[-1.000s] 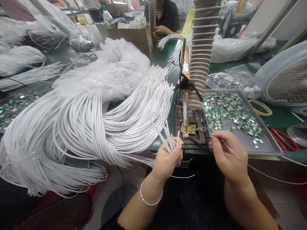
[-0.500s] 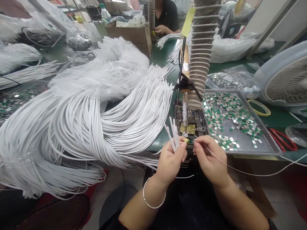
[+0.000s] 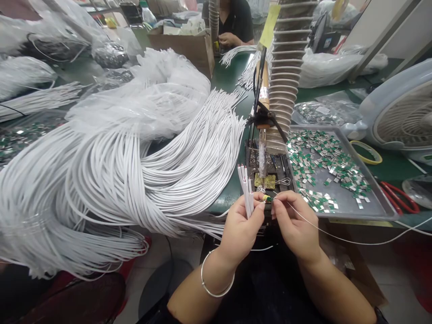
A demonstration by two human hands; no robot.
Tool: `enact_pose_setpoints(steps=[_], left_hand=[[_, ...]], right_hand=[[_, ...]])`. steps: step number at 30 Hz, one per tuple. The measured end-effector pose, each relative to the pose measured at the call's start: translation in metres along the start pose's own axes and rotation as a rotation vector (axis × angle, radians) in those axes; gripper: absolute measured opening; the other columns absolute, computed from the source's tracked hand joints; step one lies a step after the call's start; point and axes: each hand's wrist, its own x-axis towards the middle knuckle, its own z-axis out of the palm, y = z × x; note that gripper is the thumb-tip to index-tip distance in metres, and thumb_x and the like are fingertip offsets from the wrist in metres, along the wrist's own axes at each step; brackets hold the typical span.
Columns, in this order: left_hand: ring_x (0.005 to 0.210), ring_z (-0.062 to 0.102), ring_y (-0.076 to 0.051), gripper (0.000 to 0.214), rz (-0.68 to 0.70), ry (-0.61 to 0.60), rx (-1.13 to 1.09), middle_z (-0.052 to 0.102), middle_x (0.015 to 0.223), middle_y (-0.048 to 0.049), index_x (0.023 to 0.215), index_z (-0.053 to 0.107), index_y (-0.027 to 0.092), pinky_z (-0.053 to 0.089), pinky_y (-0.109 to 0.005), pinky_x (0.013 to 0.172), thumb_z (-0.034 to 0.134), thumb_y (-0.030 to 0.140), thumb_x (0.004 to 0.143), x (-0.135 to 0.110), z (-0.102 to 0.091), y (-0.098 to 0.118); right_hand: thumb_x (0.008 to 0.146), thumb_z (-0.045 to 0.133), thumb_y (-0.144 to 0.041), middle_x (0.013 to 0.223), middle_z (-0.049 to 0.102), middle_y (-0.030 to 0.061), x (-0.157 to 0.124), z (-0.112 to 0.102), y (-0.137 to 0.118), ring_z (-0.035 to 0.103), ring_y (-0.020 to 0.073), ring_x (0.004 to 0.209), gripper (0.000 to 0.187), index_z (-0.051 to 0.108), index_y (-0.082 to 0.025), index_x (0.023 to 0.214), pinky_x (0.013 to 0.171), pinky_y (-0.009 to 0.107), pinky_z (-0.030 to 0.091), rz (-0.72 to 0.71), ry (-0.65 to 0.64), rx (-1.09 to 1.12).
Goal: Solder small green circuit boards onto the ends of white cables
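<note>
Soldering iron (image 3: 262, 153) and tray (image 3: 346, 206) sit beyond hands (image 3: 240, 230) (image 3: 299, 229) gripping cables (image 3: 247, 193) and, apparently, thin wire (image 3: 364, 244).

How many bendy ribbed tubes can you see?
2. The wide ribbed tube comes down right beside the soldering iron. The thinner ribbed tube is at the back, by the person in a dark shirt. Others might be hidden.

White wires (image 3: 249, 195), green-and-silver boards (image 3: 349, 177), yellow tape (image 3: 374, 161)
</note>
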Motion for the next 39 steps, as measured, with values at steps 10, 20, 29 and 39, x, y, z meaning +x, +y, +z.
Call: enact_pose_setpoints(steps=[10,20,29,39], left_hand=[[0.066,0.050,-0.008,0.014,-0.035,0.046,0.031,0.058,0.088,-0.0025,0.067,0.055,0.015,0.042,-0.021,0.060,0.061,0.023,0.076,-0.002,0.001,-0.001],[0.044,0.031,-0.001,0.013,-0.128,0.099,-0.008,0.053,0.072,0.0030,0.071,0.054,0.014,0.028,-0.018,0.045,0.062,0.024,0.075,0.003,0.002,0.004],[0.047,0.035,-0.001,0.006,-0.090,0.096,0.011,0.057,0.076,0.0023,0.078,0.057,0.015,0.035,-0.018,0.052,0.059,0.021,0.078,0.006,0.005,0.007],[0.052,0.038,-0.002,0.007,-0.030,0.098,0.104,0.056,0.082,0.0021,0.077,0.058,0.016,0.038,-0.016,0.056,0.058,0.022,0.080,0.007,0.003,0.010]], right_hand=[[0.085,0.052,-0.016,0.072,0.055,-0.0018,-0.004,0.001,0.005,0.055,0.0083,0.057,0.006,0.055,-0.020,0.082,0.052,0.021,0.049,0.045,-0.027,0.056],[0.088,0.038,-0.011,0.100,0.060,0.0095,-0.013,0.002,0.018,0.061,0.0172,0.082,0.036,0.051,-0.018,0.120,0.065,0.033,0.055,-0.327,0.103,-0.129],[0.084,0.046,-0.006,0.097,0.067,0.0088,-0.008,0.003,0.016,0.065,0.0188,0.092,0.031,0.055,-0.018,0.112,0.076,0.035,0.058,-0.441,0.120,-0.117],[0.081,0.051,-0.004,0.099,0.064,0.0099,0.003,0.003,0.010,0.063,0.0181,0.093,0.028,0.061,-0.017,0.104,0.078,0.035,0.057,-0.512,0.108,-0.188]])
